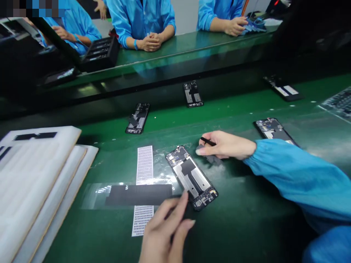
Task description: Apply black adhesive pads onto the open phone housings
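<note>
An opened phone [190, 177] lies tilted on the green bench, its circuit board, silver plate and black flex strip exposed. At its lower left edge is the index fingertip of my left hand [166, 232]; thumb and index finger are apart with nothing between them. I cannot tell whether that fingertip presses on the phone. Right of the phone's upper end, my right hand [226, 145] is closed around a thin black tool [208, 141], whose tip is hidden. Something grey and blurred shows under these fingers. Left of the phone, a dark grey strip on clear film [139, 194] crosses a white dotted sheet [144, 164].
More opened phones lie behind: one at left [138, 118], one in the middle [193, 94], one at far right [283, 87]. Another phone [274, 129] is partly behind my right sleeve. White foam boards [41, 182] are stacked at left. Co-workers in blue sit across the bench.
</note>
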{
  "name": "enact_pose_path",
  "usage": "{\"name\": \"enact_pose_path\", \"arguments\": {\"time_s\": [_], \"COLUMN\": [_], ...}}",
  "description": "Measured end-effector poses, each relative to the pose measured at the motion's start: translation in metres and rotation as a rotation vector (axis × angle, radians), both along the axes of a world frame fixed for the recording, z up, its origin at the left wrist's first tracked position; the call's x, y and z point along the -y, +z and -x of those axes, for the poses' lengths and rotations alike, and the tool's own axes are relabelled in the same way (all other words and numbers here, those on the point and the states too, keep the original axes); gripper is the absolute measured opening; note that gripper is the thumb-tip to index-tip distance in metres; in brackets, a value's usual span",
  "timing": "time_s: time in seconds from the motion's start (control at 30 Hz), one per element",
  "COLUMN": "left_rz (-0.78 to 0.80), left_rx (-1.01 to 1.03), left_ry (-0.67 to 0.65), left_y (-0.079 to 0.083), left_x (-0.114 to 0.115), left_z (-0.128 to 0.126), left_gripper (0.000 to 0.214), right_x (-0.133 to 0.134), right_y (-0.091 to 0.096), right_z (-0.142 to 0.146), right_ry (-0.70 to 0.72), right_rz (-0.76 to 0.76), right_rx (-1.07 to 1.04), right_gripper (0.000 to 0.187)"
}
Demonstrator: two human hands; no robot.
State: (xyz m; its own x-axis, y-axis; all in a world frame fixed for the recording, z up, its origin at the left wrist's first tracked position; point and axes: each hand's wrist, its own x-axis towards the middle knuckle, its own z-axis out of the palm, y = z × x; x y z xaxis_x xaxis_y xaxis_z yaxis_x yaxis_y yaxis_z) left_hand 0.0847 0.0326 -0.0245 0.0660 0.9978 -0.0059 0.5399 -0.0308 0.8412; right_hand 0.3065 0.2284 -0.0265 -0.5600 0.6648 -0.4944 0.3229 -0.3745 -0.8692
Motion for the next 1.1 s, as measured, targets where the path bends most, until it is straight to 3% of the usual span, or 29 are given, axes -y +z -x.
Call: {"name": "enact_pose_path", "arguments": {"time_s": [0.1,0.23,0.57,0.97,1.1], "left_rz": [-0.296,-0.371,-0.356,-0.253,-0.180], "left_rx": [-0.476,-0.780,-0.667,-0.698,-0.762], "left_ry": [-0.168,-0.377,-0.364,-0.433,-0.469], "left_y": [-0.015,-0.028,-0.034,-0.033,-0.027], "left_x": [0.000,-0.005,-0.010,-0.021,-0.030], "left_z": [-0.025,-0.038,-0.039,-0.032,-0.026], "left_gripper": [0.053,0.058,0.070,0.052,0.068], "right_x": [-0.012,-0.014,-0.017,-0.017,-0.015], "right_y": [-0.011,-0.020,-0.028,-0.035,-0.037], "right_z": [-0.015,-0.028,-0.033,-0.032,-0.031], "right_ry": [-0.009,0.009,-0.004,0.026,0.039], "right_rz": [0.042,0.141,0.259,0.359,0.367], "right_rx": [-0.099,-0.240,-0.444,-0.720,-0.788], "right_gripper": [0.051,0.051,0.043,0.035,0.032]}}
